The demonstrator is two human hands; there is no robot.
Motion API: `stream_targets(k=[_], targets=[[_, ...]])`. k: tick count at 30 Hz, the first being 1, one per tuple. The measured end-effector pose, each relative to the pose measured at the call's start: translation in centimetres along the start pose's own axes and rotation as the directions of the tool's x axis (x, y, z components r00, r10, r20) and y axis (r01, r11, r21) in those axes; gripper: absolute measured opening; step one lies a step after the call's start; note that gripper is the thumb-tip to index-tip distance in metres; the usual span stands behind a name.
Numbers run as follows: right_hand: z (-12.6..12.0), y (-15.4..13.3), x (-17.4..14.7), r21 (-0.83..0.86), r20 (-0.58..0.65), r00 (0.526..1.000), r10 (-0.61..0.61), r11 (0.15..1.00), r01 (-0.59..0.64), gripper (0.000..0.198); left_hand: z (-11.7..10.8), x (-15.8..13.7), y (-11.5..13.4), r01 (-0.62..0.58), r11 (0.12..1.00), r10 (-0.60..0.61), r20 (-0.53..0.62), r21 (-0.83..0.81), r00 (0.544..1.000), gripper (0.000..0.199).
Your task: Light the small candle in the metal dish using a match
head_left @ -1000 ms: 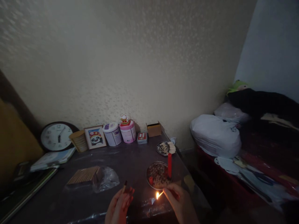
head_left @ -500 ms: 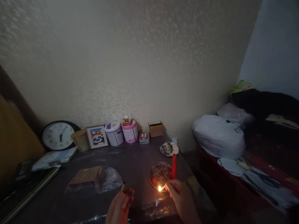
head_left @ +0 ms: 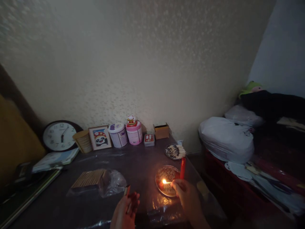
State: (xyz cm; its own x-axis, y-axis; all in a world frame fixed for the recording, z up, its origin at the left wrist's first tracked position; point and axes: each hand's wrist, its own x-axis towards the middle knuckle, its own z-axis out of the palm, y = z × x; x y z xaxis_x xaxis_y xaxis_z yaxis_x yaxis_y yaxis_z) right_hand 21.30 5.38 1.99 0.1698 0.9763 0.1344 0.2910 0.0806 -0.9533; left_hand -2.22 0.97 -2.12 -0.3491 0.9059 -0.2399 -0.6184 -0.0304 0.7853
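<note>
Burning match point(head_left: 166, 182) in right hand point(head_left: 188, 198); labels unreadable.

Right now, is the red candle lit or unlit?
Unlit. The red candle stands upright at the dish with no flame on top; the only flame is on the match held by the right hand.

Two hands work at the table's near edge: the left hand point(head_left: 126, 210) and the right hand point(head_left: 187, 197). One lit match point(head_left: 166, 182) and one red candle point(head_left: 182, 168) sit at the right hand. Two round dishes point(head_left: 166, 176) point(head_left: 172, 151) lie beyond it. Two tubs point(head_left: 118, 135) point(head_left: 134, 133), one clock point(head_left: 59, 136) and one framed picture point(head_left: 100, 137) stand far beyond the left hand.
</note>
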Motion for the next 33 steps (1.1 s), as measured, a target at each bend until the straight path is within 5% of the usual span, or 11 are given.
stream_targets(k=[8, 14, 24, 33], targets=[[1.0, 0.4, 0.3, 0.024, -0.036, 0.999, -0.017, 1.0, 0.018, 0.027, -0.6, 0.3, -0.5, 0.114, 0.99, -0.117, -0.033, -0.086, 0.993, 0.014], [1.4, 0.3, 0.7, -0.003, -0.049, 0.998, -0.031, 1.0, 0.031, 0.027, -0.5, 0.0, -1.8, 0.079, 0.972, -0.111, -0.135, -0.222, 0.985, 0.01], [1.7, 1.0, 0.7, -0.036, -0.043, 0.998, -0.044, 0.998, 0.043, 0.029, 0.0, -0.2, -0.1, 0.203, 0.954, -0.236, -0.135, -0.221, 0.962, 0.007], [1.8, 1.6, 0.8, -0.055, -0.04, 0.996, -0.08, 0.995, 0.078, 0.032, 0.2, -0.4, -1.4, 0.048, 0.97, -0.097, -0.201, -0.236, 0.975, 0.014]])
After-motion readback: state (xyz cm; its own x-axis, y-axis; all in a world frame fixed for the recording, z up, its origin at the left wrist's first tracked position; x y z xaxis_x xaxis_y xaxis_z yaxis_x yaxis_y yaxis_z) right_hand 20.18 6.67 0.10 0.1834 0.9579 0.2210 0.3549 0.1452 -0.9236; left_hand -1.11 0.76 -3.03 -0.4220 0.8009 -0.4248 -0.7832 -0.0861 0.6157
